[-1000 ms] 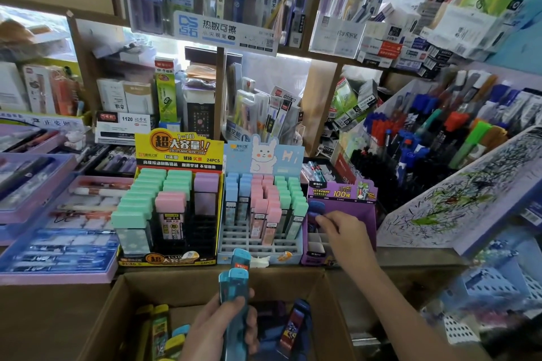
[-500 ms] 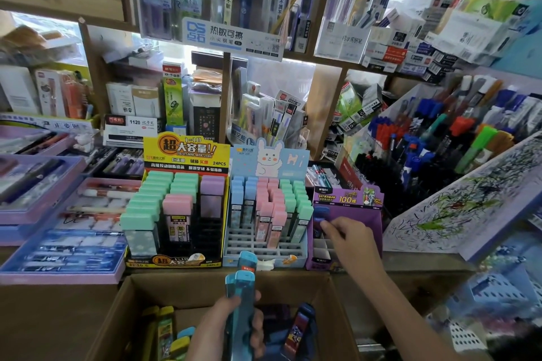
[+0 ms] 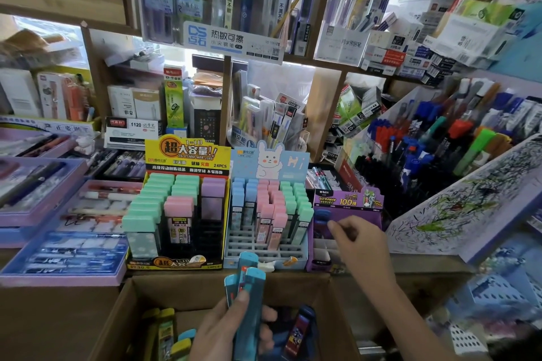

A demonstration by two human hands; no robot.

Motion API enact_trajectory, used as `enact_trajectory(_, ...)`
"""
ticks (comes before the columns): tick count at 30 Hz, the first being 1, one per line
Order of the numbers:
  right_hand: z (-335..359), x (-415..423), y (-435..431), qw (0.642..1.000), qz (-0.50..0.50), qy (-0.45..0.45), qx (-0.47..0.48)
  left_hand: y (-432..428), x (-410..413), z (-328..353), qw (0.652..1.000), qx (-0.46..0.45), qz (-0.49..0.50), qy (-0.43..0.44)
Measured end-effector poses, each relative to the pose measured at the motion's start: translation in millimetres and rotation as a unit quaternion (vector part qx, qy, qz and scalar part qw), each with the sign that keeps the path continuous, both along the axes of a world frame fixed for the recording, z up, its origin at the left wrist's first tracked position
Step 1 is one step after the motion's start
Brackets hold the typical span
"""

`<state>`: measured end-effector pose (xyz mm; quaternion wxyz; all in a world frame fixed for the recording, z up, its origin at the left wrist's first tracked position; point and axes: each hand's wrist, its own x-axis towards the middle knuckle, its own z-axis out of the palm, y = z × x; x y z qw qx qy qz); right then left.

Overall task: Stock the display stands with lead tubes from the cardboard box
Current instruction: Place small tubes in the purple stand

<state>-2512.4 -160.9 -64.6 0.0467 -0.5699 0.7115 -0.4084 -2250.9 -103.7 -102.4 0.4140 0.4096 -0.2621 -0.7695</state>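
Note:
My left hand (image 3: 231,328) is over the open cardboard box (image 3: 137,299) at the bottom and grips a bundle of blue lead tubes (image 3: 247,281), held upright. My right hand (image 3: 359,240) reaches into the purple display stand (image 3: 347,199). Its curled fingertips are at the right edge of a dark blue tube (image 3: 322,215) that stands in the stand's back left slot. Whether they still pinch it I cannot tell. The white slots (image 3: 322,246) in front hold nothing. More tubes lie in the box: yellow-green ones (image 3: 164,331) and a dark blue one (image 3: 299,328).
Left of the purple stand is a light blue bunny stand (image 3: 264,252) with pastel tubes at the back. Further left stands a yellow stand (image 3: 187,155) with green, pink and purple tubes. Purple trays of pens (image 3: 35,214) lie left, and a pen rack (image 3: 434,149) rises right.
My right hand has drawn slightly right, away from the dark blue tube in the purple stand. The left hand and its bundle of blue tubes stay over the box.

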Motion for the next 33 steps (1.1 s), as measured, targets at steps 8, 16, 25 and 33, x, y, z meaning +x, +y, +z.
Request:
enact_trajectory(8, 0.5, 58.1, 41.7, 0.970, 0.166, -0.151, 0.091, 5.1, -1.0, 2.0, 0.999, -0.045, 0.005, 0.009)
enact_trajectory(16, -17.2, 88.3, 48.6, 0.869, 0.249, -0.389, 0.177, 7.3, 3.2, -1.8, 0.999, -0.035, -0.026, 0.012)
enact_trajectory(25, -19.0, 83.9, 47.8, 0.834, 0.259, -0.455, 0.174, 3.7, 3.6, -7.4, 0.999, -0.020, -0.021, 0.015)
enact_trajectory(33, -19.9, 86.9, 50.4, 0.787, 0.242, -0.525, 0.214, 4.6, -1.5, -7.6, 0.992, -0.106, 0.053, -0.048)
